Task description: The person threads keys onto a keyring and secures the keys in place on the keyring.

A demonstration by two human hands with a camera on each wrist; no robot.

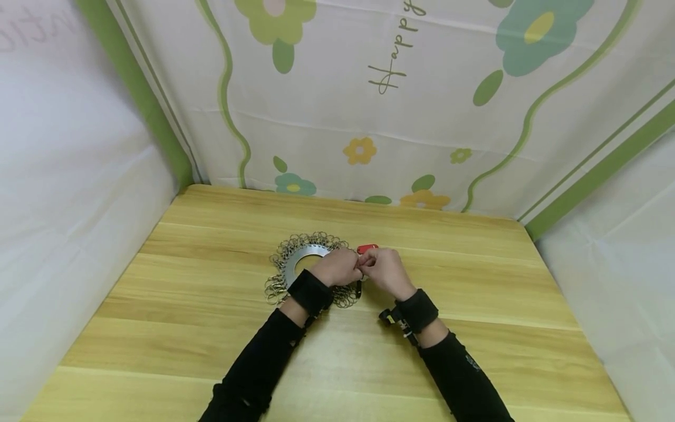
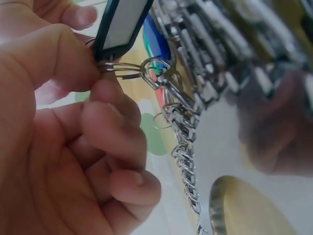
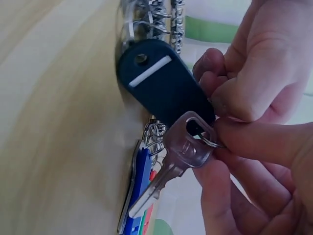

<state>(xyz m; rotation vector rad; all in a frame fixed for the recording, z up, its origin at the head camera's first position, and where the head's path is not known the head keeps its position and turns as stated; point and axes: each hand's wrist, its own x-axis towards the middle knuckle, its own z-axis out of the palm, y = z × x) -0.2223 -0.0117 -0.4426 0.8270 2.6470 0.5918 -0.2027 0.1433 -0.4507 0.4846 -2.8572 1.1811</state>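
In the head view my left hand and right hand meet at the right side of a flat metal ring holder edged with many small clasps and rings. My left thumb and finger pinch a split ring beside a black key tag; a clasp links that ring to the holder. A key with a clear plastic head hangs in front of the tag. My right fingertips pinch the small wire ring through its head. Fingers hide where the rings meet.
A red key tag lies just beyond the hands. Blue tag, with green and red ones behind, hangs from the holder. The wooden table is bounded by white cloth walls. Wrist cameras sit on black straps.
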